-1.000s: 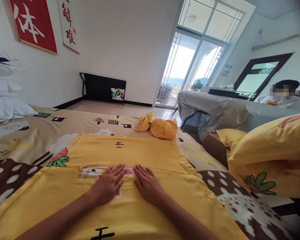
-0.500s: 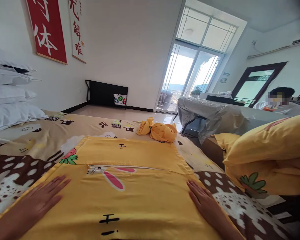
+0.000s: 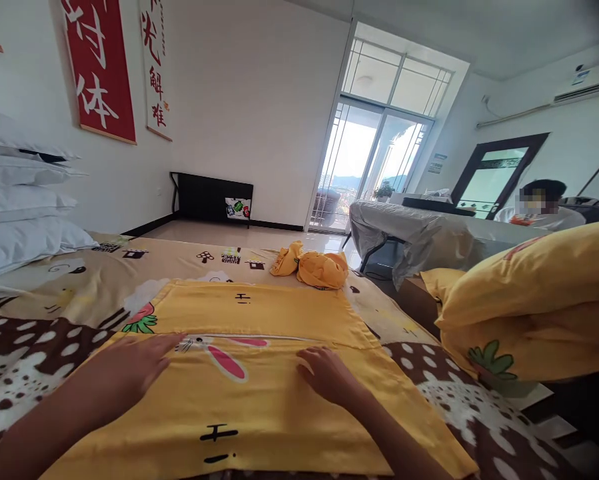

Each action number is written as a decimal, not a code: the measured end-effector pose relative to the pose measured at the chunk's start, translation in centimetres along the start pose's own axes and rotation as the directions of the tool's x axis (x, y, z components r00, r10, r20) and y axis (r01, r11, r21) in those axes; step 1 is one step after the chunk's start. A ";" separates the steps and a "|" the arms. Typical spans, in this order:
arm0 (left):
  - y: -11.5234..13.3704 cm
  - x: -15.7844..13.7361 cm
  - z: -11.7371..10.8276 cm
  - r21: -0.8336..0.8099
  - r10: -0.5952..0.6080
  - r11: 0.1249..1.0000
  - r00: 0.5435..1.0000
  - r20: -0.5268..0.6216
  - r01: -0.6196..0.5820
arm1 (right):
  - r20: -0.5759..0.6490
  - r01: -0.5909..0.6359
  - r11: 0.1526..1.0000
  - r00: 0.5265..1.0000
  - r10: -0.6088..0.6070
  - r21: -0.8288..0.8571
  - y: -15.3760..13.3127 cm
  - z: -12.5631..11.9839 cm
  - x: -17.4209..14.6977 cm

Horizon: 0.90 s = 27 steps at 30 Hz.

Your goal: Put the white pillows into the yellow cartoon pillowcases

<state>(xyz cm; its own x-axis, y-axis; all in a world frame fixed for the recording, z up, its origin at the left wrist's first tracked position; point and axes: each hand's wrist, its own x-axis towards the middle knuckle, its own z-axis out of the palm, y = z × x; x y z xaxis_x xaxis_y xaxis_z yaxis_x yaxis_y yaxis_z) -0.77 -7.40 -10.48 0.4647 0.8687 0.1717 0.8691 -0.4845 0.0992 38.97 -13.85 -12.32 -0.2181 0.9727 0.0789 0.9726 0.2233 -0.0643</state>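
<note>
The left hand point(image 3: 134, 370) has its fingers straight and close together at the left end of the slit point(image 3: 279, 337), gripping nothing visible. The right hand point(image 3: 332, 377) curls its fingers at the slit's right part; whether they pinch the cover point(image 3: 269, 407) cannot be told. The cover lies spread on the sheet point(image 3: 179, 257). Beyond it sits a yellow bundle point(image 3: 322, 270); yellow pillows point(image 3: 534, 287) lie right, white pillows point(image 3: 24, 237) left.

- Left hand point(image 3: 136, 367): bare; slender fingers, tapered toward the tips.
- Right hand point(image 3: 329, 375): bare, with a narrow wrist; nail detail was too small to make out.
- Left forearm point(image 3: 54, 413): uncovered over the visible length, broader away from the wrist.
- Right forearm point(image 3: 394, 433): likewise uncovered, smooth in outline.
</note>
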 end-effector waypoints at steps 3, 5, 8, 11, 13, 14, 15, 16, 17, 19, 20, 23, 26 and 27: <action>7.2 7.6 -1.8 -0.174 0.230 0.966 0.944 0.237 -0.192 | 0.051 0.062 0.996 0.997 -0.058 -0.071 -5.5 0.5 4.2; 10.2 12.3 -0.5 -0.207 0.275 0.952 0.930 0.242 -0.228 | 0.057 0.071 0.994 0.996 -0.066 -0.083 -7.6 1.6 6.4; 11.3 17.0 4.2 -0.207 0.263 0.953 0.942 0.208 -0.220 | 0.047 0.070 0.994 0.997 -0.066 -0.084 -8.5 3.6 7.8; 10.2 18.6 8.9 -0.211 0.288 0.948 0.921 0.262 -0.237 | 0.009 0.077 0.996 0.997 -0.077 -0.051 -7.4 4.8 7.7; 9.3 18.8 10.7 -0.209 0.311 0.943 0.908 0.281 -0.258 | -0.012 0.090 0.996 0.996 -0.090 -0.019 -6.6 5.3 7.4; 9.0 18.9 11.1 -0.207 0.321 0.941 0.904 0.281 -0.270 | -0.013 0.094 0.995 0.995 -0.095 -0.013 -6.3 5.4 7.4; 8.7 19.1 11.3 -0.205 0.331 0.938 0.901 0.281 -0.280 | -0.008 0.098 0.995 0.995 -0.098 -0.014 -6.1 5.6 7.5; 8.5 19.3 11.4 -0.205 0.341 0.934 0.896 0.283 -0.291 | 0.003 0.100 0.995 0.995 -0.100 -0.019 -6.0 5.7 7.7; 8.4 19.5 11.5 -0.206 0.351 0.931 0.892 0.286 -0.300 | 0.017 0.103 0.994 0.995 -0.103 -0.025 -6.0 5.9 7.8; 8.3 20.0 11.5 -0.207 0.358 0.929 0.888 0.288 -0.308 | 0.035 0.104 0.994 0.994 -0.103 -0.023 -6.1 6.1 8.1; 8.3 20.2 11.5 -0.206 0.353 0.930 0.891 0.285 -0.303 | 0.036 0.101 0.995 0.994 -0.101 -0.019 -6.2 6.2 8.2; 8.1 21.0 11.7 -0.196 0.305 0.946 0.911 0.277 -0.257 | 0.038 0.112 0.994 0.993 -0.111 -0.016 -6.5 6.2 8.0; 7.9 21.9 11.6 -0.183 0.242 0.964 0.923 0.299 -0.193 | 0.051 0.150 0.988 0.988 -0.149 -0.021 -6.8 5.7 7.3; 7.9 22.2 11.5 -0.177 0.220 0.969 0.926 0.307 -0.172 | 0.057 0.160 0.987 0.986 -0.159 -0.025 -6.9 5.4 7.0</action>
<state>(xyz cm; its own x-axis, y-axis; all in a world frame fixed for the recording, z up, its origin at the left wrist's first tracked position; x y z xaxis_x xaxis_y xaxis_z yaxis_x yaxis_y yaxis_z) 18.32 9.26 -17.18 0.6735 0.7293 -0.1200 0.7325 -0.6369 0.2403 30.31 -8.24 -16.75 -0.3740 0.9269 0.0314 0.9267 0.3748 -0.0264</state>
